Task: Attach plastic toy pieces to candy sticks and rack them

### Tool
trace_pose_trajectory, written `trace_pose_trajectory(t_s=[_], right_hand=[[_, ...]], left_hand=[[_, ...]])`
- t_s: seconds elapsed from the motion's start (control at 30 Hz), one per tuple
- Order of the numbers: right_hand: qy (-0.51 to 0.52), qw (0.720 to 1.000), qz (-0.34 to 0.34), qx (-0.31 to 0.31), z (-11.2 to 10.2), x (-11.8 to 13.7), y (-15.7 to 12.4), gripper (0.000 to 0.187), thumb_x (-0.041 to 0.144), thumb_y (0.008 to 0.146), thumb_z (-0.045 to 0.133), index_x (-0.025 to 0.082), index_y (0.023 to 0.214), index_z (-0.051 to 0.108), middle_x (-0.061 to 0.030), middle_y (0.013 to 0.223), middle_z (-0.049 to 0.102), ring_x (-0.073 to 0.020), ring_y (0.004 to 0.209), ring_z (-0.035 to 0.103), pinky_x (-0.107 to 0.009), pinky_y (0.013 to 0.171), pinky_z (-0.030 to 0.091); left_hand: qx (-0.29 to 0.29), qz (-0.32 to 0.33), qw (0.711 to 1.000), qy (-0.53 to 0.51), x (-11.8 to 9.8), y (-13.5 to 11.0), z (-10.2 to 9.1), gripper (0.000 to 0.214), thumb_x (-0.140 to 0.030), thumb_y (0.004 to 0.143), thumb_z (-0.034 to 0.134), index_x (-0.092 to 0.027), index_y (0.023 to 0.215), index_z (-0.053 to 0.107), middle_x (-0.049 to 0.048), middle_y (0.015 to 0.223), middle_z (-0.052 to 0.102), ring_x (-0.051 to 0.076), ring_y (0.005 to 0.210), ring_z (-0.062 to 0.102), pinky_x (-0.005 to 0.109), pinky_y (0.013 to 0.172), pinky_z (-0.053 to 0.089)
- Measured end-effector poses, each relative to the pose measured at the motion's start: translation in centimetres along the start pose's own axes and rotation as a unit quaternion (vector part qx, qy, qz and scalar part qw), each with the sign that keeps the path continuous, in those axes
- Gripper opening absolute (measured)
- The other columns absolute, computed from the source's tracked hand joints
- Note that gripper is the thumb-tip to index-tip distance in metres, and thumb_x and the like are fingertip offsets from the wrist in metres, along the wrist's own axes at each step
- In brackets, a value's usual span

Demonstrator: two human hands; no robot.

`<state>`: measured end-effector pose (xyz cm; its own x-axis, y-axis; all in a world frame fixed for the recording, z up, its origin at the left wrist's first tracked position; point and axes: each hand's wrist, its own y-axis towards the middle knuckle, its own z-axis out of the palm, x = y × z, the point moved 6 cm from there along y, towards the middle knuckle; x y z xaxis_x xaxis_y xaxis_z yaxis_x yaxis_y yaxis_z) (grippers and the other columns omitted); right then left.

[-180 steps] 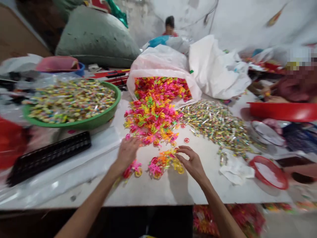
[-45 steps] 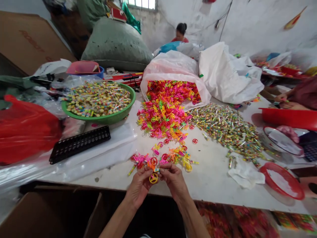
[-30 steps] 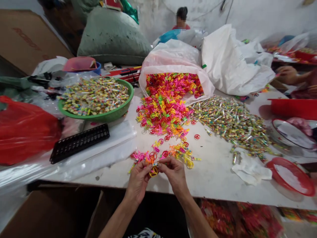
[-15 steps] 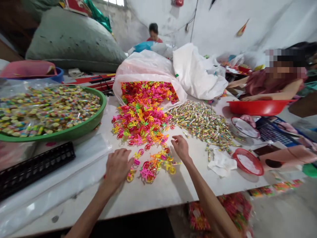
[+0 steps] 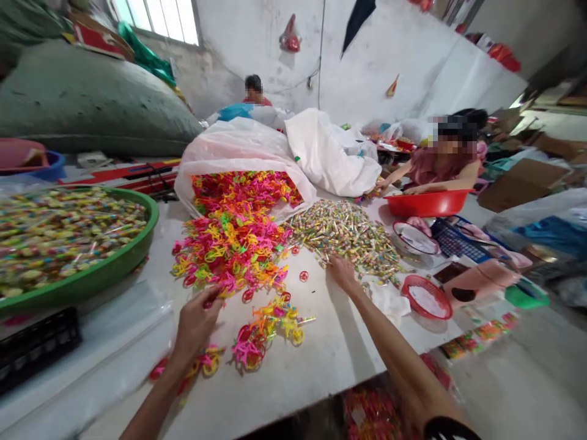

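My left hand (image 5: 198, 319) is at the near left edge of a heap of small bright plastic toys with wheel-like rings (image 5: 233, 244). Its thumb and fingers close around a reddish toy there. My right hand (image 5: 343, 274) reaches to the near edge of a pile of small clear tubes with multicoloured filling (image 5: 348, 229). Those fingers are curled down among the tubes, and what they grip is hidden. Between my hands a small cluster of toys (image 5: 250, 345) lies on the white table (image 5: 316, 348), with a tube (image 5: 305, 319) beside it. More toys (image 5: 211, 360) lie near my left wrist.
A white sack (image 5: 238, 143) spills toys at the back. The green basin (image 5: 153, 226) at left holds more filled pieces. A black rack (image 5: 41, 348) and plastic sheets (image 5: 114, 342) lie nearby. At right are a red basket (image 5: 447, 308), white tissue (image 5: 389, 302) and a co-worker behind a red basin (image 5: 428, 203).
My right hand has moved away from the small cluster to the tube pile. My left hand has gone to the toy heap and closed its fingers. The view has swung right.
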<state>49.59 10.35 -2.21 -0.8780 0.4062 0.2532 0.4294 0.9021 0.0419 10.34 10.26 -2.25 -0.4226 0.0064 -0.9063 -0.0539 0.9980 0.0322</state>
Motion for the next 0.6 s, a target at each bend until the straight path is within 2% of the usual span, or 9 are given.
trace_pose_trajectory(t_s=[0.03, 0.1, 0.17, 0.23, 0.3, 0.37, 0.43, 0.53, 0.6], right_hand=[[0.015, 1.000, -0.004, -0.005, 0.0, 0.1, -0.7, 0.021, 0.016, 0.078, 0.048, 0.016, 0.088, 0.066, -0.0111, 0.099, 0.062, -0.0224, 0.086, 0.058, -0.029, 0.070, 0.039], [0.045, 0.999, -0.013, -0.018, -0.1, 0.9, -2.3, 0.026, 0.021, 0.081, 0.044, 0.015, 0.096, 0.065, -0.0121, 0.100, 0.062, -0.0217, 0.083, 0.059, -0.030, 0.067, 0.040], [0.127, 0.992, -0.025, -0.003, -0.1, 2.6, -4.4, 0.034, 0.028, 0.083, 0.042, 0.014, 0.108, 0.059, -0.0099, 0.088, 0.064, -0.0184, 0.069, 0.059, -0.029, 0.061, 0.041], [0.313, 0.946, -0.035, 0.077, 0.2, 5.4, -7.2, 0.039, 0.036, 0.079, 0.049, 0.014, 0.110, 0.058, -0.0037, 0.067, 0.062, -0.0140, 0.051, 0.053, -0.026, 0.050, 0.039], [0.514, 0.834, -0.040, 0.195, 0.6, 9.1, -10.7, 0.036, 0.039, 0.070, 0.061, 0.015, 0.097, 0.064, 0.0006, 0.056, 0.057, -0.0103, 0.042, 0.045, -0.023, 0.043, 0.035], [0.602, 0.752, -0.046, 0.265, 0.6, 12.5, -13.9, 0.027, 0.039, 0.067, 0.065, 0.015, 0.080, 0.068, 0.0019, 0.052, 0.055, -0.0077, 0.041, 0.042, -0.021, 0.042, 0.031], [0.639, 0.714, -0.047, 0.282, 0.8, 14.6, -16.0, 0.021, 0.036, 0.069, 0.065, 0.016, 0.074, 0.068, 0.0027, 0.052, 0.053, -0.0061, 0.042, 0.040, -0.020, 0.042, 0.030], [0.672, 0.685, -0.019, 0.281, 1.5, 15.7, -17.1, 0.017, 0.032, 0.069, 0.066, 0.015, 0.072, 0.067, 0.0031, 0.051, 0.052, -0.0055, 0.043, 0.040, -0.020, 0.044, 0.030], [0.694, 0.675, 0.007, 0.251, 1.5, 15.5, -16.9, 0.016, 0.032, 0.069, 0.066, 0.016, 0.071, 0.066, 0.0028, 0.052, 0.053, -0.0058, 0.044, 0.040, -0.020, 0.044, 0.031]], left_hand=[[-0.023, -0.067, 0.991, -0.114, 0.2, -0.4, -0.3, 0.020, -0.025, 0.061, 0.059, -0.018, 0.079, 0.062, 0.0018, 0.074, 0.064, 0.018, 0.072, 0.057, 0.030, 0.070, 0.043], [-0.023, -0.191, 0.932, -0.308, 0.5, -1.7, 0.0, 0.019, -0.019, 0.056, 0.065, -0.016, 0.074, 0.060, -0.0013, 0.065, 0.062, 0.014, 0.059, 0.056, 0.025, 0.059, 0.045], [0.020, -0.244, 0.874, -0.420, -0.1, -3.1, 1.1, 0.020, -0.012, 0.053, 0.067, -0.015, 0.072, 0.059, -0.0006, 0.065, 0.062, 0.012, 0.056, 0.056, 0.023, 0.054, 0.047], [0.050, -0.253, 0.847, -0.466, -0.7, -4.4, 1.9, 0.022, -0.008, 0.054, 0.068, -0.014, 0.073, 0.059, 0.0010, 0.066, 0.063, 0.012, 0.056, 0.057, 0.024, 0.053, 0.049], [0.069, -0.255, 0.836, -0.481, -1.1, -5.7, 2.6, 0.022, -0.007, 0.054, 0.069, -0.013, 0.073, 0.059, 0.0010, 0.064, 0.063, 0.011, 0.055, 0.057, 0.025, 0.054, 0.051], [0.081, -0.258, 0.831, -0.486, -1.4, -6.9, 3.2, 0.023, -0.008, 0.054, 0.070, -0.012, 0.074, 0.059, 0.0010, 0.064, 0.062, 0.011, 0.055, 0.058, 0.025, 0.056, 0.051], [0.086, -0.259, 0.826, -0.493, -1.7, -7.7, 3.5, 0.024, -0.009, 0.054, 0.071, -0.012, 0.075, 0.061, 0.0018, 0.067, 0.063, 0.012, 0.058, 0.059, 0.025, 0.059, 0.051], [0.094, -0.256, 0.827, -0.491, -1.9, -8.3, 3.3, 0.024, -0.012, 0.054, 0.071, -0.013, 0.077, 0.064, 0.0018, 0.071, 0.063, 0.012, 0.060, 0.058, 0.025, 0.060, 0.049], [0.083, -0.222, 0.869, -0.435, -1.9, -8.1, 2.5, 0.026, -0.014, 0.056, 0.068, -0.014, 0.082, 0.066, 0.0000, 0.067, 0.062, 0.010, 0.055, 0.055, 0.022, 0.056, 0.046]])
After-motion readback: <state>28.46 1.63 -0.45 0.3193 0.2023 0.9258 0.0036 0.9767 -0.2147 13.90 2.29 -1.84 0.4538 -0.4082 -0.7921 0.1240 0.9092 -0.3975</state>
